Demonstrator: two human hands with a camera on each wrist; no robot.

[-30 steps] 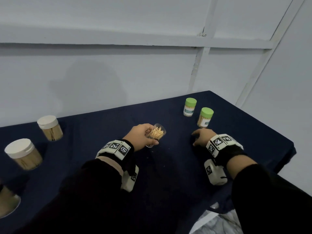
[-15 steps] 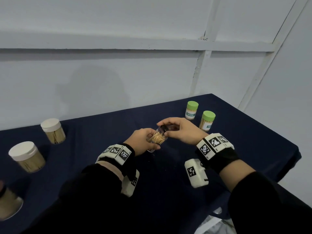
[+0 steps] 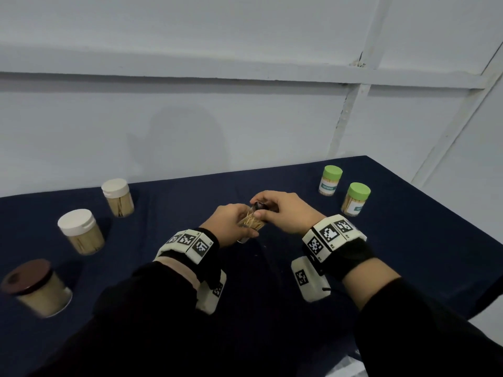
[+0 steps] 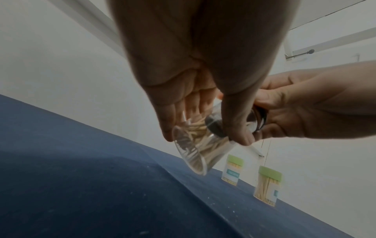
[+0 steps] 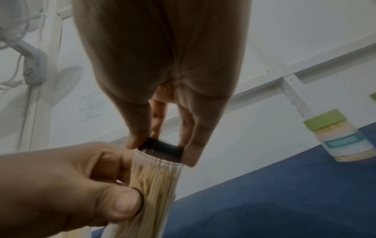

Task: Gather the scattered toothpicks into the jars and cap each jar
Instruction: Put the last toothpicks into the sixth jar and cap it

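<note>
A small clear jar (image 3: 251,223) (image 4: 200,145) (image 5: 156,182) packed with toothpicks is held tilted above the dark blue table (image 3: 408,240). My left hand (image 3: 231,224) (image 4: 203,122) grips its body, thumb on the near side. My right hand (image 3: 283,213) (image 5: 162,145) pinches a black cap (image 3: 260,205) (image 5: 162,149) (image 4: 258,119) between thumb and fingers, set at the jar's mouth. Whether the cap is fully seated is unclear.
Two green-capped jars (image 3: 330,180) (image 3: 356,198) stand at the back right. On the left are two white-capped jars (image 3: 117,197) (image 3: 80,231) and a brown-lidded jar (image 3: 38,287). The table's right edge lies near my right arm.
My right hand left the table near the green-capped jars, came over with the black cap and now holds it on the jar's mouth. The left hand kept hold of the jar.
</note>
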